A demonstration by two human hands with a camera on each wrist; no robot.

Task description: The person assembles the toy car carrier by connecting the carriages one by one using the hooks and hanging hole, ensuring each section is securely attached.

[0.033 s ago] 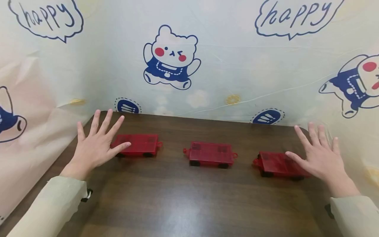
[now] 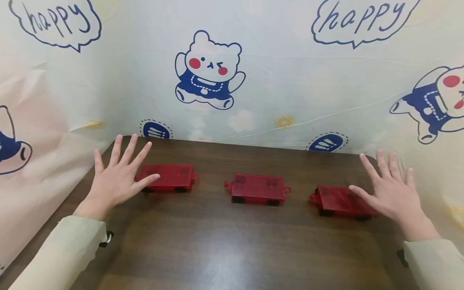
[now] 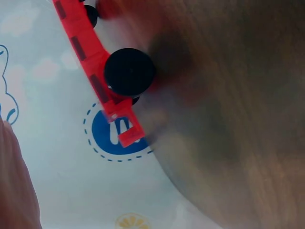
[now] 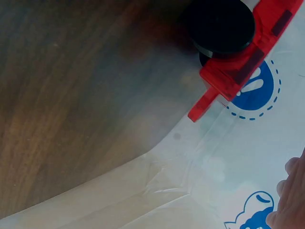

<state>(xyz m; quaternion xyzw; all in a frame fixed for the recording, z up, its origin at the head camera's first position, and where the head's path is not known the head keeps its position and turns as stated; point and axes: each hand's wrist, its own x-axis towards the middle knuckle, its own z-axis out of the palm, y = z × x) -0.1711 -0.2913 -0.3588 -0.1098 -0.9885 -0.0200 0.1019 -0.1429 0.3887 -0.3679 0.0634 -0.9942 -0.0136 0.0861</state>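
Three flat red toy train cars with black wheels stand in a row on the brown table: a left car [image 2: 174, 175], a middle car [image 2: 257, 187] and a right car [image 2: 333, 197]. My left hand [image 2: 115, 181] is held with fingers spread, its thumb overlapping the left car in the head view. Fingers also spread, my right hand [image 2: 395, 193] covers the far end of the right car. Both hands hold nothing. In the left wrist view, a wheel [image 3: 129, 72] and end hook show, apart from the hand. The right wrist view shows a similar hook [image 4: 202, 104].
The wood-grained table [image 2: 232, 249] has rounded back corners. A pale printed sheet [image 2: 272, 80] with bears and lettering rises behind it and along both sides. Gaps of bare wood separate the cars, and more bare wood lies in front of them.
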